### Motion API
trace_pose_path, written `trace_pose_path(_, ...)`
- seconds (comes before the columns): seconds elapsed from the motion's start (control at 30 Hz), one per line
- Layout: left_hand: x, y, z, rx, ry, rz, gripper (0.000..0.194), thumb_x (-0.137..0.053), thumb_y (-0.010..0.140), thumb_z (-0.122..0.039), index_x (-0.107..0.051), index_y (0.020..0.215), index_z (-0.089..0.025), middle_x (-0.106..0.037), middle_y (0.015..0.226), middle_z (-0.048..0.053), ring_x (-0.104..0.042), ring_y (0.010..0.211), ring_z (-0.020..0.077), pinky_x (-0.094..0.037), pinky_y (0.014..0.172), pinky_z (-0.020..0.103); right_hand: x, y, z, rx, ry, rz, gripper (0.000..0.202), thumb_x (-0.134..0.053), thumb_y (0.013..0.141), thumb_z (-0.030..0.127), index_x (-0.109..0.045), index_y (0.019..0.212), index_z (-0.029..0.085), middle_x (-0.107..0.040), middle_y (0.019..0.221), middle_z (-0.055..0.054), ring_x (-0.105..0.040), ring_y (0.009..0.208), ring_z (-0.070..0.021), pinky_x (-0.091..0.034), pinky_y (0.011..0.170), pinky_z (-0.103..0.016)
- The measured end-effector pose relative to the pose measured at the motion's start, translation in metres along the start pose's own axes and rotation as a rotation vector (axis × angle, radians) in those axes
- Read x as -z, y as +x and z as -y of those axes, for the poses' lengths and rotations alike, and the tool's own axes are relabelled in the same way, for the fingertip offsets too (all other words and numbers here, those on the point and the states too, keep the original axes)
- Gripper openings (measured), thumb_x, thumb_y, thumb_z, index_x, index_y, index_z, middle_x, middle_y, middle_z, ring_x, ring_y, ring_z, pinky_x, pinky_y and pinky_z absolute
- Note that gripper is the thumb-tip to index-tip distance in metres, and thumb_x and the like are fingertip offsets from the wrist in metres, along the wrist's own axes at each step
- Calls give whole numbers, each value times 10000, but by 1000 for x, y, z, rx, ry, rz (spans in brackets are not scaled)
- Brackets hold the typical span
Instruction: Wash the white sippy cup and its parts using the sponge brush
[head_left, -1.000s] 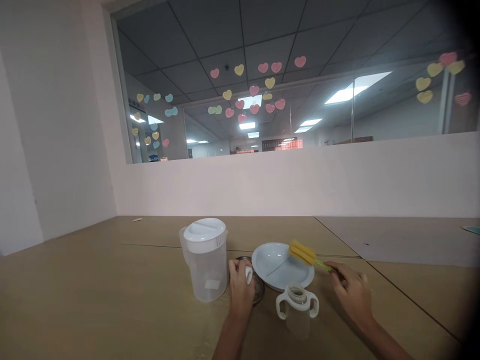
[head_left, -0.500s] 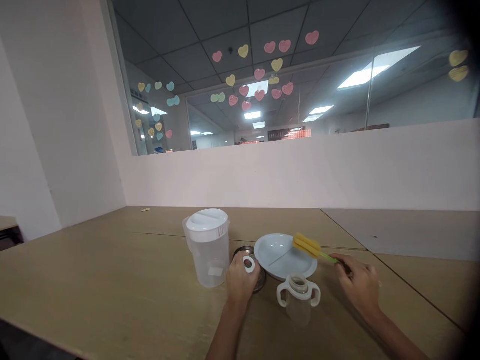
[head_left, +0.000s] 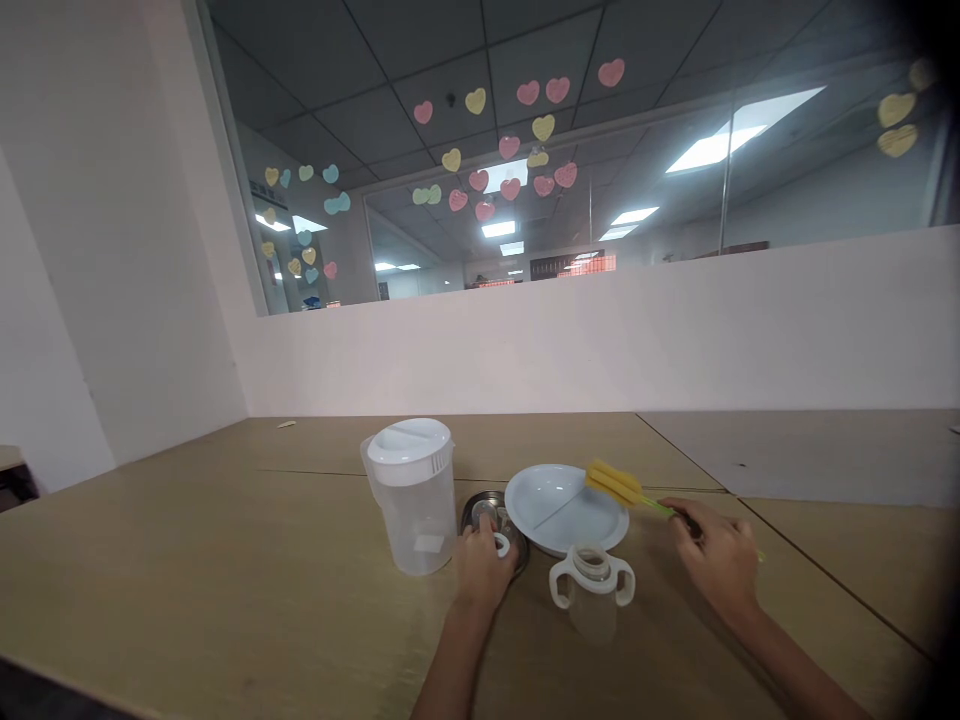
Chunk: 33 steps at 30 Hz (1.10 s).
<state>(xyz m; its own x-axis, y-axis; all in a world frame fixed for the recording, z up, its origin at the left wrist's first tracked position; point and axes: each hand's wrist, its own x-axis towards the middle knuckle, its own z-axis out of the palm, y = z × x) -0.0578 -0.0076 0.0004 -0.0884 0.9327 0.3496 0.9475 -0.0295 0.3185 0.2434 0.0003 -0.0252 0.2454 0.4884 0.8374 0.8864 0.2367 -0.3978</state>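
Over a round metal dish (head_left: 517,560), my left hand (head_left: 481,570) has its fingers closed on a small white ring (head_left: 502,545). A clear round piece (head_left: 484,512) shows in the dish by my fingertips; its kind I cannot make out. My right hand (head_left: 716,558) grips the green handle of a yellow sponge bottle brush (head_left: 616,484), whose head is at the right rim of a white divided plate (head_left: 559,508). Between my hands, a clear baby bottle (head_left: 592,600) with two white side handles stands upright and uncapped.
A translucent pitcher (head_left: 417,510) with a white lid stands just left of the metal dish. The wooden table (head_left: 225,560) reaches back to a white wall (head_left: 450,360) beneath a window with heart-shaped stickers. A small pale scrap (head_left: 286,424) lies near the back edge.
My left hand has lowered slightly toward the metal dish, turning the white ring, and the clear piece there now shows. My right hand and the brush stay nearly still. The view has shifted slightly.
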Motion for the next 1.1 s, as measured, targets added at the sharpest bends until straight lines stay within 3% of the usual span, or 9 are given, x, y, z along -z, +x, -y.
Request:
trace_pose_path(0.17,-3,0,1,-30,21,85,282,-538,797,-379,-553,982,-166,-643,907,73,-594,915,215,-392,762,279,-1,-1,0,-6,-8,5,319,-377,755,289,-675,820,195,-691,726,-37,-559,571,-180,-325,703,-345)
trace_pose_path(0.37,-4,1,4,-122,21,-33,287,-588,763,-434,-584,900,-182,-584,970,69,-549,953,219,-400,815,301,0,-1,0,31,-17,1,315,-380,761,294,-671,821,191,-697,748,-34,-568,578,-176,-319,687,-335)
trace_pose_path(0.5,-5,3,5,-93,-3,-9,227,-591,765,-362,-589,908,-186,-584,948,57,-550,923,209,-406,791,293,1,0,0,28,-22,20,312,-381,761,293,-672,816,195,-695,733,-30,-570,571,-174,-314,676,-330)
trace_pose_path(0.7,-3,3,5,-70,-37,-81,159,-536,781,-256,-574,914,-178,-576,961,53,-532,958,201,-388,832,294,-1,-2,-1,20,-29,14,315,-384,768,289,-677,820,185,-692,724,-43,-565,578,-177,-320,702,-340)
trace_pose_path(0.97,-2,-1,5,-124,28,-51,191,-505,761,-194,-576,938,-181,-585,989,67,-530,956,210,-382,813,294,-1,-3,-3,53,-28,-4,301,-392,766,290,-672,808,189,-700,748,-29,-564,552,-164,-318,688,-333)
trace_pose_path(1.1,-7,-2,6,-192,9,34,195,-488,761,-178,-579,933,-186,-602,984,70,-541,951,208,-379,811,290,-1,-3,-2,57,-39,7,307,-384,770,283,-675,809,192,-697,722,-28,-578,568,-174,-319,685,-333)
